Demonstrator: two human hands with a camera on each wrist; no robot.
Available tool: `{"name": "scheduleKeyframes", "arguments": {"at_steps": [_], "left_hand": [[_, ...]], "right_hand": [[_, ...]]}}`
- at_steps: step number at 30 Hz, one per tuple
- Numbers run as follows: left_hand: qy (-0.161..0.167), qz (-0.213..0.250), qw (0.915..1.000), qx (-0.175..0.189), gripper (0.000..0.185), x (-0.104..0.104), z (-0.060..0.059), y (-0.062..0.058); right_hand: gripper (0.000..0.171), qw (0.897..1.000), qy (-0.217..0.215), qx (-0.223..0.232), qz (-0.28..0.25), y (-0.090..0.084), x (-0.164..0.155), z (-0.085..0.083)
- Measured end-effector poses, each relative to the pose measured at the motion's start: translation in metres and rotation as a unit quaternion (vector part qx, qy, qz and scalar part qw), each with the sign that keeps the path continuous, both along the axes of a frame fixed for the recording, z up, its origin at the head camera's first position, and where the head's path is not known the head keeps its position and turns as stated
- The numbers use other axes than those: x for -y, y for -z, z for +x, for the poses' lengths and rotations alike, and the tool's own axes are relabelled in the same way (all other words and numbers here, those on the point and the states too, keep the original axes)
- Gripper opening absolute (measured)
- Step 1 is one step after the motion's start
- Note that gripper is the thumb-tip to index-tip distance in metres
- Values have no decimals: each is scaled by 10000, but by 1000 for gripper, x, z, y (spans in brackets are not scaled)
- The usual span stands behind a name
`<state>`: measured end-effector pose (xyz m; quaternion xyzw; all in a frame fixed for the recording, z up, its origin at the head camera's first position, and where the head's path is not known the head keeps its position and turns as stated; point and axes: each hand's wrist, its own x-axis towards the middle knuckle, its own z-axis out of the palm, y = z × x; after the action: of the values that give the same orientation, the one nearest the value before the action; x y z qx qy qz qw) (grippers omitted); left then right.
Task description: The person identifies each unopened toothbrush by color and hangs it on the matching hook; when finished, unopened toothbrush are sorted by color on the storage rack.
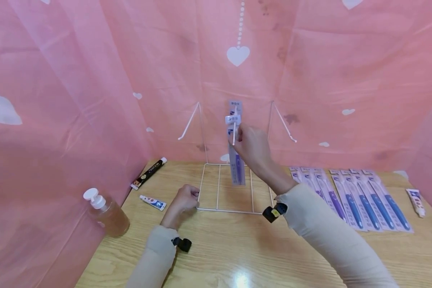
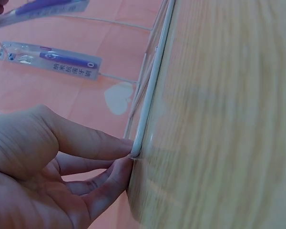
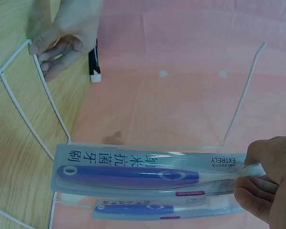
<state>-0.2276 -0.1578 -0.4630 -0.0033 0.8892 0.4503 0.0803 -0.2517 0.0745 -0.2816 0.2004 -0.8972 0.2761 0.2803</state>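
Note:
A white wire rack (image 1: 225, 209) stands on the wooden table, with hooks sticking out from its upright back. My left hand (image 1: 191, 199) pinches the front left corner of its base (image 2: 135, 151); the left wrist view shows my left hand (image 2: 115, 164) with fingertips on the wire. My right hand (image 1: 240, 139) is raised at the middle hook (image 1: 233, 136) and pinches the top of a packaged purple toothbrush (image 1: 237, 170), which hangs down. The right wrist view shows my right hand (image 3: 250, 175) on this package (image 3: 143, 169). A second packaged toothbrush (image 3: 157, 208) hangs behind it.
Several packaged toothbrushes (image 1: 353, 198) lie in a row at the right, with a small tube (image 1: 416, 202) beyond them. At the left are a pump bottle (image 1: 106, 214), a black tube (image 1: 149, 173) and a small blue-white tube (image 1: 153, 202). Pink cloth walls the table in.

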Motion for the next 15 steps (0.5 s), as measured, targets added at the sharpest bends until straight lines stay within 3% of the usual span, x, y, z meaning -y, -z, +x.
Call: {"name": "scheduleKeyframes", "arguments": {"at_steps": [5, 15], "left_hand": [[41, 42, 9999, -83, 55, 0, 0, 0], [162, 14, 9998, -124, 51, -3, 1, 0]], "right_hand": [[16, 9997, 219, 10, 144, -4, 4, -22], [19, 9937, 839, 733, -110, -5, 3, -59]]}}
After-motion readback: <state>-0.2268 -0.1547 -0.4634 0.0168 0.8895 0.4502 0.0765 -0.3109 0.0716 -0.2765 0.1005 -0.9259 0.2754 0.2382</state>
